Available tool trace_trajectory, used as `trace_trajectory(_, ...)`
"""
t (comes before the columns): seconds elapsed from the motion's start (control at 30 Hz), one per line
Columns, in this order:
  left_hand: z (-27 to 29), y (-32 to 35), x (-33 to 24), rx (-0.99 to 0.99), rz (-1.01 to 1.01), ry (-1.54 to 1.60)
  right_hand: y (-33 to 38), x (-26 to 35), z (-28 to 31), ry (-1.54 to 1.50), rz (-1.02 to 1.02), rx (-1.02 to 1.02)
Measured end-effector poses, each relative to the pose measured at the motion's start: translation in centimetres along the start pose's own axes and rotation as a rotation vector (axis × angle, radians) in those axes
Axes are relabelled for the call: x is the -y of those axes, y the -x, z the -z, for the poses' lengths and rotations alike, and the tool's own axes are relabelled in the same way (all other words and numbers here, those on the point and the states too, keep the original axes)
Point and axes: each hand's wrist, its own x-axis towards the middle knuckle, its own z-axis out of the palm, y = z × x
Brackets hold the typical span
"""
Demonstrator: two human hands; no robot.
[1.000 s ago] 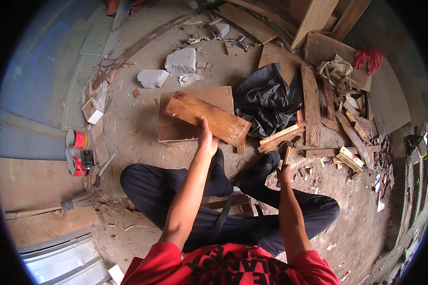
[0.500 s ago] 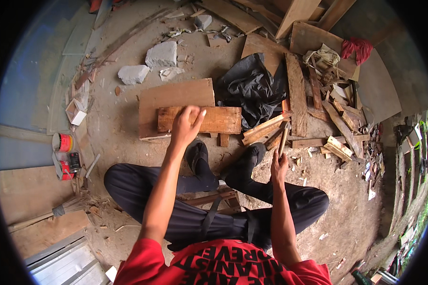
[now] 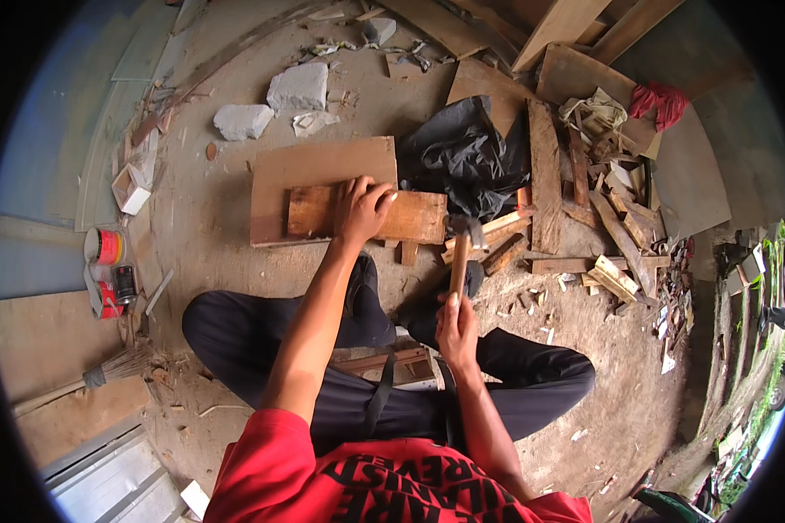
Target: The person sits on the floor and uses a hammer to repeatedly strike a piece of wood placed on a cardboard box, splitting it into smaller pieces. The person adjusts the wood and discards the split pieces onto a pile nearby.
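Observation:
A short reddish-brown wooden plank (image 3: 419, 218) lies on a larger light-brown board (image 3: 270, 174) in front of my feet. My left hand (image 3: 362, 212) presses on the plank near its middle, fingers curled over its far side. My right hand (image 3: 457, 329) is closed round the wooden handle of a hammer (image 3: 460, 266). The hammer's dark metal head is up beside the plank's right end; whether they touch I cannot tell. A small wooden piece (image 3: 409, 254) sticks out under the plank's near edge.
Behind the plank lies a black plastic sheet (image 3: 462, 157). Scrap wood (image 3: 619, 218) is heaped to the right, with a long plank (image 3: 545, 174) beside it. Grey concrete chunks (image 3: 298, 87) sit at the far left. Paint cans (image 3: 105, 247) stand by the left wall.
My right hand has swung the hammer leftward, from the scrap wood to the plank's right end. My left hand has moved slightly right and its fingers have settled down over the plank.

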Motion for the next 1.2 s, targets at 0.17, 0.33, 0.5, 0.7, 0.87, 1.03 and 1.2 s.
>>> trace_trajectory(0.17,-0.1,-0.4,0.1,-0.096,-0.039,-0.068,-2.7,1.5,0.3,0.119,0.137,-0.008)
trace_trajectory(0.33,0.2,-0.8,-0.6,-0.03,0.02,-0.089,-3.2,-0.6,0.4,0.341,0.035,-0.036)
trace_trajectory(0.5,-0.2,-0.1,0.5,-0.055,0.004,-0.08,-1.2,3.7,0.1,0.071,0.163,-0.017)
trace_trajectory(0.7,-0.5,-0.5,0.0,-0.021,0.022,-0.103,-2.2,3.2,-0.1,0.301,0.276,-0.02)
trace_trajectory(0.87,-0.5,-0.8,0.0,-0.033,-0.006,-0.143,-0.6,-0.5,0.3,0.167,-0.014,-0.027)
trace_trajectory(1.03,-0.6,-0.2,0.5,-0.01,0.032,-0.115,1.7,5.2,0.9,-0.236,0.244,0.017)
trace_trajectory(1.2,-0.8,-0.6,-0.1,0.088,0.065,-0.187,-1.5,3.2,-0.2,-0.137,0.33,-0.009)
